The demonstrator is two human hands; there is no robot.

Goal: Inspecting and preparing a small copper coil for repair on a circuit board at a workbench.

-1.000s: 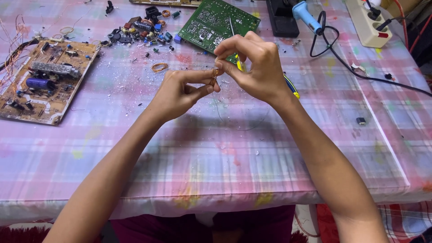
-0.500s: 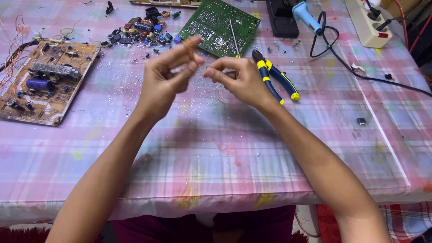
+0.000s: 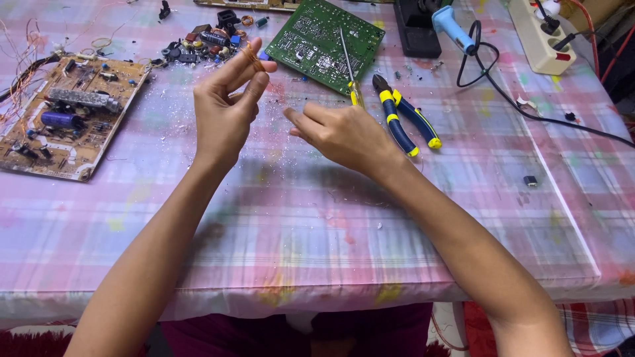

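near table edge (image 3: 317,264): bare | ahead: pliers (image 3: 405,119), green board (image 3: 327,43), parts pile (image 3: 205,43) | left: brown board (image 3: 66,116)

Honestly no packages, signs or screens anywhere here, and no labels I can make out, just loose electronics bits on a checked tablecloth (image 3: 331,225).

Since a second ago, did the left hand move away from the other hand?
Yes. The left hand pulled left and up, away from the right hand, toward the pile of small parts beside the green board.
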